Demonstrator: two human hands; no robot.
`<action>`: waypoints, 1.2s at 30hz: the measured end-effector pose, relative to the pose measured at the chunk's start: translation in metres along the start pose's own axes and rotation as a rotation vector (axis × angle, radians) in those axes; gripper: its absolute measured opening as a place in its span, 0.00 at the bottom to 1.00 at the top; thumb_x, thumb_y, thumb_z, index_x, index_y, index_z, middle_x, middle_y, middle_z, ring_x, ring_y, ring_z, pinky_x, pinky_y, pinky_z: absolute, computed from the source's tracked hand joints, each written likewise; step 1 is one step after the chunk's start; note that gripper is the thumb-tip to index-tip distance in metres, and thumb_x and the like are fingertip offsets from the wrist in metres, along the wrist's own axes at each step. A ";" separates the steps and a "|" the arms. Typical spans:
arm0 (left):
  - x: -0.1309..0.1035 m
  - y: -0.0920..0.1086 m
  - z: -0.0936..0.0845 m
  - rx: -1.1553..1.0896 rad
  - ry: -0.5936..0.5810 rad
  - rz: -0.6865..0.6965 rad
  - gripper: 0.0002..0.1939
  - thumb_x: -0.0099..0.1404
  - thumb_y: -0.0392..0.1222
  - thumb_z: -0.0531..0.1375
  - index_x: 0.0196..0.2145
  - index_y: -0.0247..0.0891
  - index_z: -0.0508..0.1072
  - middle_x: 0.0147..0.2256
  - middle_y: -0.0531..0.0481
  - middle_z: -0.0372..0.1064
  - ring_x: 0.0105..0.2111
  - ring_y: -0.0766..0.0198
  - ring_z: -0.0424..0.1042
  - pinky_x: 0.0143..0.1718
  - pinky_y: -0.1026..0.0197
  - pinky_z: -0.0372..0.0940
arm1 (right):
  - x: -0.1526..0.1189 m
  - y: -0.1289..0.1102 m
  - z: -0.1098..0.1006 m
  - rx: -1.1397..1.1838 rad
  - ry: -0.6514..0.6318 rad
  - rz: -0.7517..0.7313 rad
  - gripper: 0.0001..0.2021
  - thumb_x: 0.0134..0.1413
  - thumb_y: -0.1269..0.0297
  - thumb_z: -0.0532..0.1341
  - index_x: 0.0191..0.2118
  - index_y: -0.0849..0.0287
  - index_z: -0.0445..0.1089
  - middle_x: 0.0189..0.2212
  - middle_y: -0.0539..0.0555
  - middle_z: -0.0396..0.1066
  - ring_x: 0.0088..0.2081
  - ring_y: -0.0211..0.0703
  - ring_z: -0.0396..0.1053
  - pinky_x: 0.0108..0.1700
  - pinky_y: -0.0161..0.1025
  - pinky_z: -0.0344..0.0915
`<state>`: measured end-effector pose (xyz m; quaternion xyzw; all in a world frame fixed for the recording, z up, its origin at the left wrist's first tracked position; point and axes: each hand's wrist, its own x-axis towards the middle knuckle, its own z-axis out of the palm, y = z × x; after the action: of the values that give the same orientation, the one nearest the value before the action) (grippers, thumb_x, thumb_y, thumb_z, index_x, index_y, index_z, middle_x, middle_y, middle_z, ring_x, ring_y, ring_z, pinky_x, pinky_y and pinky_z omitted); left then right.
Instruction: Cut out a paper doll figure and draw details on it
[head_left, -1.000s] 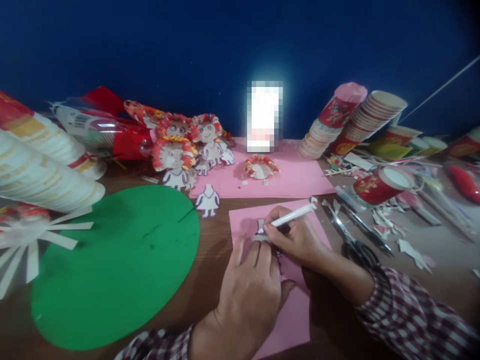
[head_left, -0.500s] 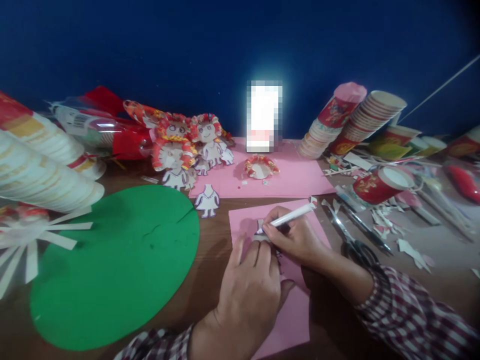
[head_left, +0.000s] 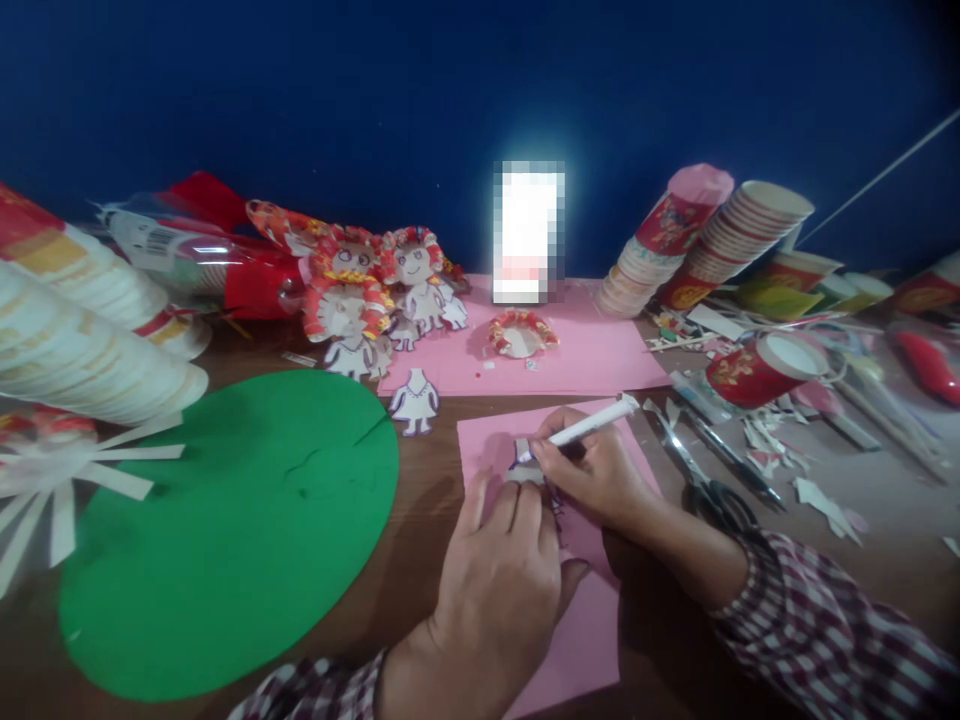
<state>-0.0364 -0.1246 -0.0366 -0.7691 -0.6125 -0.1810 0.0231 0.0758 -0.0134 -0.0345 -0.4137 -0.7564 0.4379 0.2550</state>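
Note:
Between the fingers of my right hand (head_left: 600,475) is a white marker (head_left: 589,425), its tip at a small white paper cutout (head_left: 523,452) with purple lines on it. My left hand (head_left: 506,570) lies flat over the lower part of that cutout, fingers stretched out, hiding most of it. Under both hands is a pink paper sheet (head_left: 577,640). To the left of the sheet, a paper doll body (head_left: 415,402) with a purple outline rests on the table.
A green paper oval (head_left: 240,540) covers the left side, beside stacked paper cups (head_left: 82,340). Finished-looking paper dolls (head_left: 349,325) stand at the back. Scissors (head_left: 697,475), a pen (head_left: 739,460), a red cup (head_left: 761,370) and paper scraps lie right. A lit phone (head_left: 529,230) stands behind.
My right hand and the marker have shifted slightly right along the cutout, and more of the purple line at its neck shows. My left hand has stayed in place.

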 end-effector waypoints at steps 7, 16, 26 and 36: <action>0.000 -0.001 0.002 0.007 0.002 0.004 0.25 0.62 0.52 0.58 0.48 0.28 0.71 0.43 0.40 0.71 0.48 0.50 0.67 0.57 0.44 0.57 | 0.001 0.000 0.001 -0.005 -0.052 -0.038 0.06 0.54 0.64 0.58 0.30 0.60 0.66 0.21 0.49 0.66 0.22 0.34 0.60 0.23 0.30 0.58; 0.000 0.000 0.000 0.002 0.002 0.007 0.25 0.61 0.52 0.58 0.47 0.28 0.72 0.42 0.41 0.71 0.45 0.52 0.68 0.56 0.44 0.57 | 0.002 0.000 0.001 0.035 0.024 0.018 0.06 0.52 0.64 0.59 0.29 0.60 0.66 0.20 0.48 0.65 0.21 0.33 0.61 0.22 0.30 0.58; 0.007 -0.009 -0.013 -0.112 -0.045 0.041 0.13 0.66 0.44 0.54 0.43 0.35 0.73 0.38 0.44 0.71 0.41 0.54 0.69 0.48 0.47 0.61 | 0.009 0.010 -0.003 0.524 0.235 0.088 0.10 0.53 0.57 0.61 0.30 0.58 0.64 0.17 0.44 0.58 0.17 0.29 0.52 0.17 0.28 0.50; 0.045 -0.065 -0.024 -0.212 0.007 -0.208 0.10 0.64 0.39 0.54 0.37 0.39 0.75 0.37 0.49 0.75 0.37 0.59 0.72 0.38 0.59 0.63 | 0.003 -0.002 -0.014 0.605 0.264 -0.023 0.09 0.54 0.59 0.62 0.32 0.60 0.66 0.22 0.47 0.66 0.22 0.30 0.60 0.21 0.27 0.53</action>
<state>-0.0960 -0.0728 -0.0122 -0.6990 -0.6662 -0.2488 -0.0753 0.0838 -0.0053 -0.0256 -0.3637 -0.5573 0.5823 0.4670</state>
